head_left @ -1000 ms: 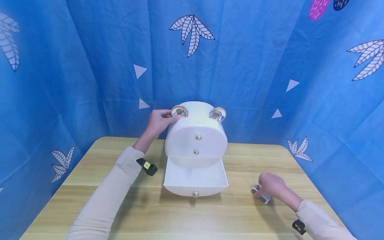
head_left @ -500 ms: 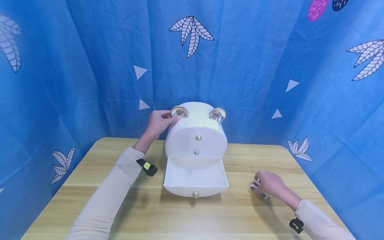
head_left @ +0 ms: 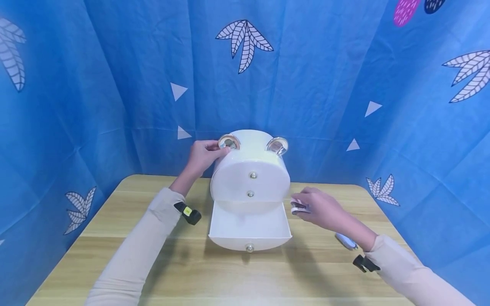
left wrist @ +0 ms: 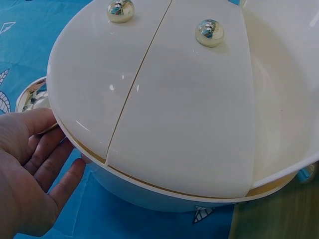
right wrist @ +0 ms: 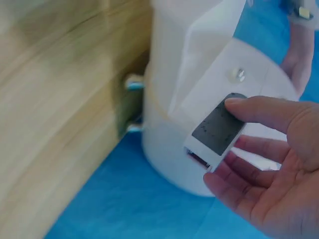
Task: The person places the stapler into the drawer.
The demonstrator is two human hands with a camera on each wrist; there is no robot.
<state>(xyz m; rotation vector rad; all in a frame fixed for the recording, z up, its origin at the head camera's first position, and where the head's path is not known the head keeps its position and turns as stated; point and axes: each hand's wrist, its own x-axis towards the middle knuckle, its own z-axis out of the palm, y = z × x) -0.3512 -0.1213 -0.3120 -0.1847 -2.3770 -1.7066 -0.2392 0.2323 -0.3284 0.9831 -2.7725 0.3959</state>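
A white drawer box (head_left: 250,180) with shiny gold-rimmed ears stands at the back of the table. Its bottom drawer (head_left: 250,221) is pulled out, and the inside that shows holds nothing. My left hand (head_left: 204,155) grips the left ear (left wrist: 34,97), its thumb at the front. Right of the open drawer, my right hand (head_left: 319,208) holds a small white device (right wrist: 218,129) with a dark grey face and a slot in one end. The thumb presses that face, and fingers support it from below. What kind of device it is, I cannot tell.
Under my right forearm lies a small pale, rounded object (head_left: 346,241) on the wooden table (head_left: 183,276), partly hidden. Blue patterned cloth (head_left: 325,85) hangs behind and at both sides. Two upper drawers with round knobs (head_left: 253,175) are closed.
My right hand has lifted the device off the table and carried it left and back, close to the open drawer. This uncovers the pale object. My left hand stays on the ear.
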